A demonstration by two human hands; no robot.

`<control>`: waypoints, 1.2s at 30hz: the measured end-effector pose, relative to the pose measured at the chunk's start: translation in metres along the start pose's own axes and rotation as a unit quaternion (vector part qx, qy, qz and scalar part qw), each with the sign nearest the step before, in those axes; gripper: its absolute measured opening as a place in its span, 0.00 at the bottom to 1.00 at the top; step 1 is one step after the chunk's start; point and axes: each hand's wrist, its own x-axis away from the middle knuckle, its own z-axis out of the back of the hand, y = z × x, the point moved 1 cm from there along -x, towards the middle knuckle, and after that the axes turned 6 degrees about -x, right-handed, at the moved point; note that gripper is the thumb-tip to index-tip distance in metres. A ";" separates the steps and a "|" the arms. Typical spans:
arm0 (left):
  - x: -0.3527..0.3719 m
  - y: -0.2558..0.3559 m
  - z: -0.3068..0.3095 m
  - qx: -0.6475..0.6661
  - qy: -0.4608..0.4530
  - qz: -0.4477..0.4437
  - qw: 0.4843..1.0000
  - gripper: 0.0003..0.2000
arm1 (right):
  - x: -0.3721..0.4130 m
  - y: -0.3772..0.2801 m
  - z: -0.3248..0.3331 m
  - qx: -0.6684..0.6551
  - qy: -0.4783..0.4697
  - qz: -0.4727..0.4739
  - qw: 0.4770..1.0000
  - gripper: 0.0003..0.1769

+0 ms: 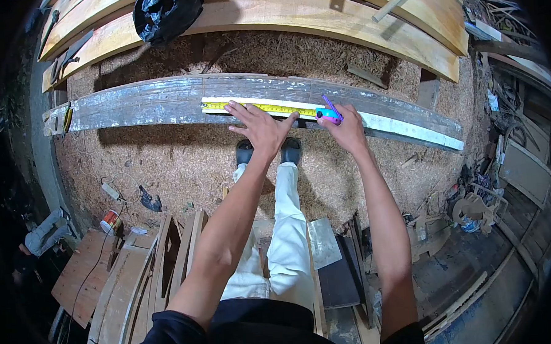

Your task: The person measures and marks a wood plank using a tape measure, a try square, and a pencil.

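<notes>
A long white-painted strip of wood [403,129] lies along a worn grey plank [143,98] in front of me. Along the strip runs the yellow blade [266,108] of a tape measure, its end near the strip's left tip. My left hand [262,129] rests over the blade with fingers spread, touching strip and tape. My right hand [350,130] is closed around the blue and purple tape measure case [326,115]. A thin purple stick, perhaps a pen [330,104], pokes up by its fingers; its lower part is hidden.
Pale boards [262,12] at the back carry a black plastic bag [165,17], a hammer [397,3] and a handsaw [72,55]. A yellow-handled tool [68,118] lies on the plank's left end. Shavings cover the floor [182,157], where a dark power tool [149,199] lies.
</notes>
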 end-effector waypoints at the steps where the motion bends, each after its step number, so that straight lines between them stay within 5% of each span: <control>1: 0.000 0.001 0.002 0.002 -0.014 0.005 1.000 0.65 | 0.001 0.000 -0.001 -0.009 0.002 0.006 1.000 0.24; 8: -0.002 0.007 0.011 0.015 -0.035 0.025 0.999 0.64 | 0.002 -0.001 -0.002 -0.033 0.123 0.089 0.988 0.23; 13: -0.004 0.004 0.005 0.021 -0.035 0.017 0.999 0.64 | 0.015 -0.023 0.023 -0.097 0.177 0.034 0.979 0.19; 16: -0.005 0.005 0.008 0.027 -0.040 0.017 0.999 0.64 | 0.040 -0.022 0.014 -0.158 0.332 0.104 0.924 0.20; 17: -0.004 0.005 0.011 0.035 -0.043 0.018 0.998 0.64 | 0.051 -0.021 0.005 -0.159 0.330 0.099 0.925 0.20; 19: -0.002 0.003 0.007 0.034 -0.042 0.013 0.998 0.64 | 0.069 -0.021 -0.018 -0.342 0.208 -0.055 0.915 0.20; 20: -0.003 0.003 0.005 0.032 -0.031 0.013 0.999 0.64 | 0.075 -0.019 -0.030 -0.312 0.192 -0.058 0.929 0.16; 24: -0.006 0.005 0.006 0.037 -0.026 0.010 0.999 0.64 | 0.067 -0.025 -0.070 -0.309 0.239 0.034 0.920 0.05; 33: -0.005 0.002 -0.001 0.047 -0.007 0.010 0.999 0.64 | 0.042 -0.019 -0.095 -0.235 0.285 0.075 0.926 0.05; 35: -0.005 0.002 -0.001 0.050 -0.003 0.010 0.999 0.64 | 0.042 -0.018 -0.092 -0.250 0.239 0.015 0.938 0.10; 36: -0.006 0.002 -0.001 0.051 -0.002 0.010 0.999 0.64 | 0.040 -0.019 -0.090 -0.256 0.230 0.068 0.937 0.13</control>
